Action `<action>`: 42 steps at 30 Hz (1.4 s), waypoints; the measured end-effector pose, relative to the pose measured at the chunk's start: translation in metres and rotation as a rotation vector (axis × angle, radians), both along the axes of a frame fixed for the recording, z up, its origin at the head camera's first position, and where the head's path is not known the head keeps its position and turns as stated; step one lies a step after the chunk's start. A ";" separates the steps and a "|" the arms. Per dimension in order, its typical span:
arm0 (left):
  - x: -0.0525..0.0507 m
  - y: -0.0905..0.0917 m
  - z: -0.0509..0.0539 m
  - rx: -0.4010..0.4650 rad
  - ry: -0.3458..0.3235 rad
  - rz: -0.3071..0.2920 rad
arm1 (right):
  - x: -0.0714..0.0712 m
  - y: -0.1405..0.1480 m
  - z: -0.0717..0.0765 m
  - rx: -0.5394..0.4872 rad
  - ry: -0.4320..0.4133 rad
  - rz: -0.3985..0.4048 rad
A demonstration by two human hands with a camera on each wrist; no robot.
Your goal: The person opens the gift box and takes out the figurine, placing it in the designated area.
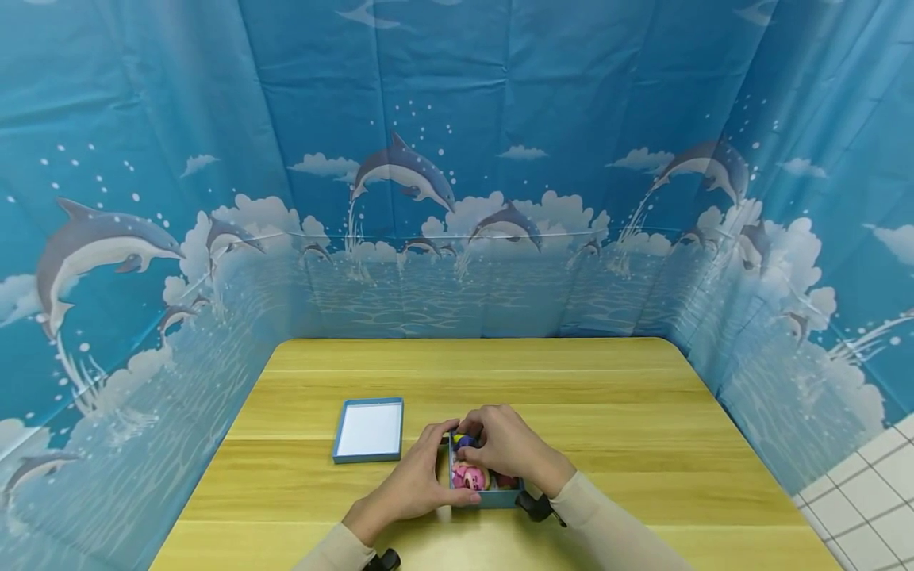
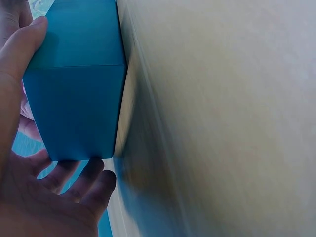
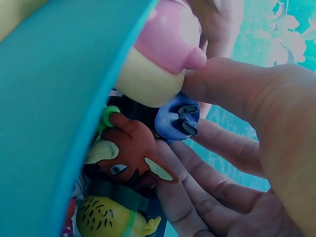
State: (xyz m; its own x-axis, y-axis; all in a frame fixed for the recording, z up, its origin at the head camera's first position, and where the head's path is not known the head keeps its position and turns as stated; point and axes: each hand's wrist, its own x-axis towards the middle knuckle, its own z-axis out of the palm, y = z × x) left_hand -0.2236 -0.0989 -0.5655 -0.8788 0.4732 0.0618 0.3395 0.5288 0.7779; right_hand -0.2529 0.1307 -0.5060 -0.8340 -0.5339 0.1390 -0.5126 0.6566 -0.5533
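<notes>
A blue box (image 1: 497,500) (image 2: 74,111) (image 3: 44,133) holds several small figures. My left hand (image 1: 417,480) (image 2: 54,197) grips its left end, thumb at the near side and fingers round the far side. Inside the box, my right hand (image 1: 510,446) (image 3: 276,118) pinches a blue figure (image 1: 464,441) (image 3: 174,118), partly covered by the fingers. Beside it lies a pink figure (image 1: 469,477) (image 3: 168,39), near my right thumb. The right wrist view also shows a reddish-brown figure (image 3: 133,148) with a pointed ear and a yellow one (image 3: 101,215) with dark marks.
A shallow blue-edged lid (image 1: 370,430), white inside, lies to the left of the box on the wooden table (image 1: 607,396). Behind and at both sides of the table hangs a blue curtain (image 1: 457,293) printed with dolphins. White tiles (image 1: 867,476) show at the lower right.
</notes>
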 end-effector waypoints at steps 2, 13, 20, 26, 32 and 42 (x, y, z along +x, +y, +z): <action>0.000 0.000 0.000 0.000 -0.001 0.000 | 0.000 0.000 0.000 -0.003 -0.004 -0.004; 0.000 0.000 -0.001 0.005 0.001 0.001 | 0.003 0.002 0.001 -0.018 -0.006 -0.009; -0.001 0.001 -0.001 0.004 0.000 -0.001 | 0.005 0.005 0.002 -0.047 -0.002 -0.022; 0.000 0.000 -0.002 0.014 -0.006 0.002 | 0.006 0.010 0.006 -0.092 -0.020 -0.036; 0.001 0.000 -0.001 0.013 -0.005 0.007 | 0.006 0.014 0.007 -0.093 -0.045 -0.054; 0.000 0.001 -0.002 0.005 0.005 0.015 | 0.006 0.021 0.009 -0.122 -0.081 -0.080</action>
